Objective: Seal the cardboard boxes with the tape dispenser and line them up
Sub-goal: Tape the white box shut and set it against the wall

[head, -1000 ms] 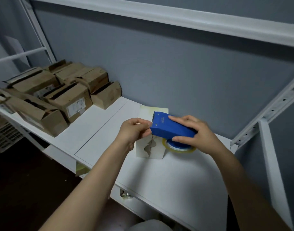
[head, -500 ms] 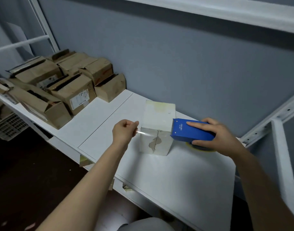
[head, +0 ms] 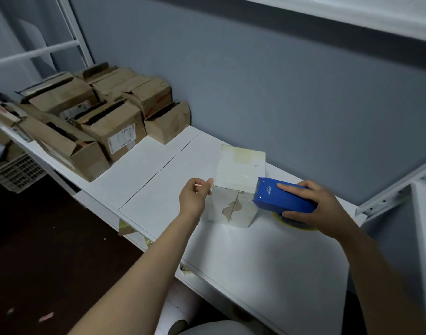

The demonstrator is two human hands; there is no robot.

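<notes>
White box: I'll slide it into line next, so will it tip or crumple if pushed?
The white box sits flat and blocky, so it likely slides rather than tips. Torn facing at its front seam suggests thin cardboard that may dent.

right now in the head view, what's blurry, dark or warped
Head view: the light is dim and cool, and the floor at lower left is nearly black. The right hand on the tape dispenser looks slightly soft with motion blur. The wide lens skews the shelf rail at the top. The white box shows a faint sheen and no harsh glare.
</notes>
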